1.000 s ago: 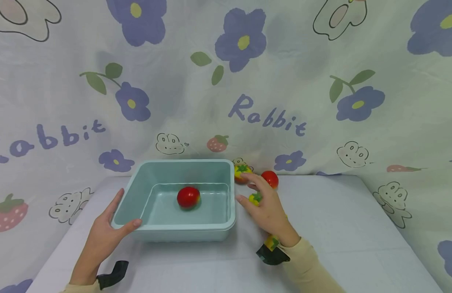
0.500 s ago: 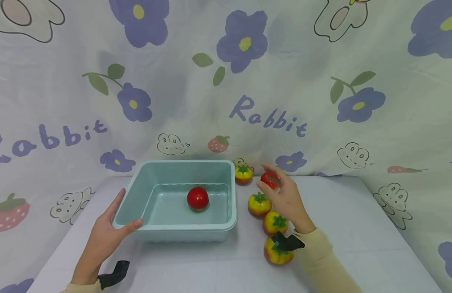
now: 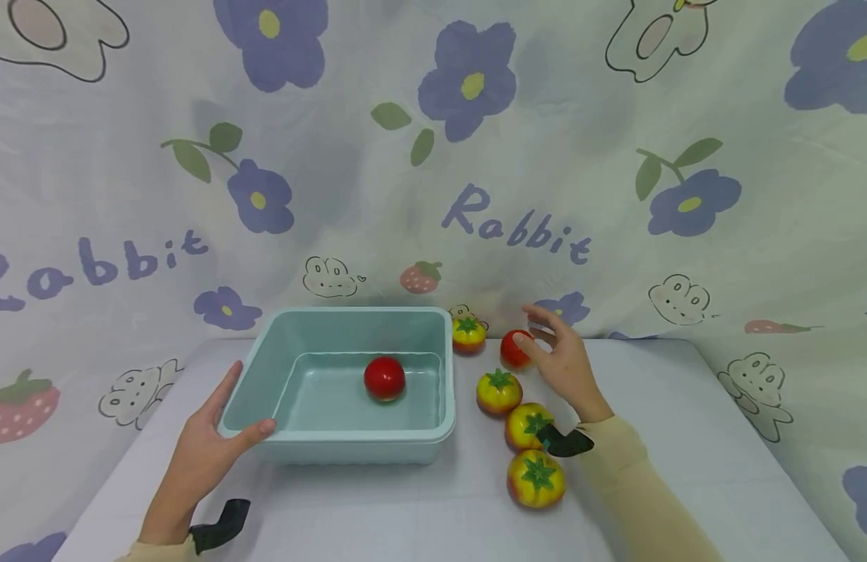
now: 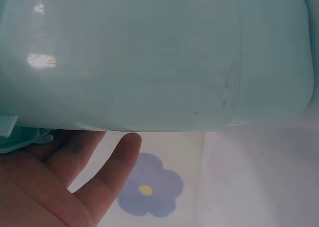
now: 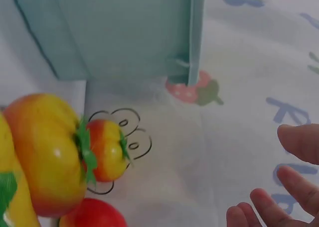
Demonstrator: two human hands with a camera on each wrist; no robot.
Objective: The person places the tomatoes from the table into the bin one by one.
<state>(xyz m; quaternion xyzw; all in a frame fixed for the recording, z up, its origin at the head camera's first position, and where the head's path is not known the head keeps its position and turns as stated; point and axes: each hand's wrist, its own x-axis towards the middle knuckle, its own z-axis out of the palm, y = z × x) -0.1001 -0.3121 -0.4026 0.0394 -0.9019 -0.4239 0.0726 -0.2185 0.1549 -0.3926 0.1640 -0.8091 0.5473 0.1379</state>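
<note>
One red fruit point(image 3: 513, 351) lies on the table point(image 3: 700, 445) to the right of the tub point(image 3: 363, 435), level with the tub's far part; the right hand point(image 3: 565, 370) is at that fruit's right side, thumb and fingers spread apart and lightly bent, gripping nothing; in the head view the thumb overlaps the fruit's edge, yet the right wrist view shows a gap between them; the one tub, pale blue-green and rectangular, has a second red fruit point(image 3: 385, 379) on its floor, right of the middle; the left hand point(image 3: 205, 445) is clamped on the tub's near left corner, thumb over the rim, fingers along the outside of the left wall; the two hands are well apart, one on either side of the tub.

Also right of the tub are a farthest yellow fruit point(image 3: 469, 336), just beside the far right corner; a middle yellow fruit point(image 3: 499, 394), level with the tub's middle; a third yellow fruit point(image 3: 522, 426), level with the near rim; and a nearest yellow fruit point(image 3: 536, 480), lower than the tub's front; that makes four yellow and two red, six fruits in all; each yellow one wears one green leafy cap; the last three sit close in a slanting row, and whether they touch I cannot tell.

Behind the tub hangs one patterned cloth point(image 3: 377, 187), bearing the word "Rabbit" twice, among purple flowers.
</note>
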